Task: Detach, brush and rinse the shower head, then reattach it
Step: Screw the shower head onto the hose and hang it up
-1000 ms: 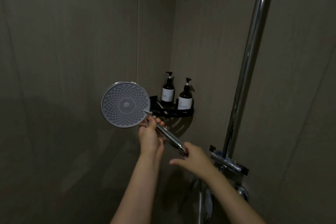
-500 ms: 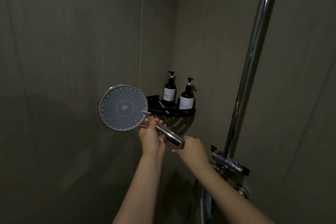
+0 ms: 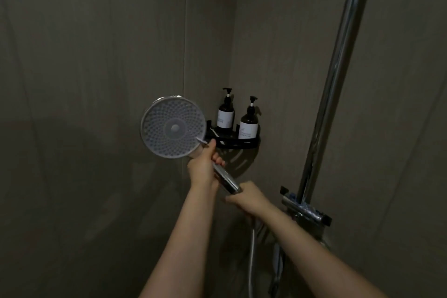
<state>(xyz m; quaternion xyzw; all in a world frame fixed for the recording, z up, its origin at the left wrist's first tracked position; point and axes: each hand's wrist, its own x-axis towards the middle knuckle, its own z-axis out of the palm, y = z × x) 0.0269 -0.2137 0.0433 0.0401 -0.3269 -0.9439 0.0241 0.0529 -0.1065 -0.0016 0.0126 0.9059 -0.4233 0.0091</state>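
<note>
Shower head (image 3: 173,127) handle gripped by left hand (image 3: 202,166), right hand (image 3: 250,198) at its base.

Round grey nozzle-studded shower head (image 3: 173,127) sits up left of centre, its chrome handle (image 3: 226,178) slanting down to the right. Left hand (image 3: 204,168) wraps the handle's upper part; right hand (image 3: 251,198) is at its lower end. Behind, a black corner shelf (image 3: 235,143) carries two dark pump bottles (image 3: 225,113) side by side. Far right, an upright chrome riser pipe (image 3: 338,75) meets the chrome mixer valve (image 3: 306,208) below.
</note>
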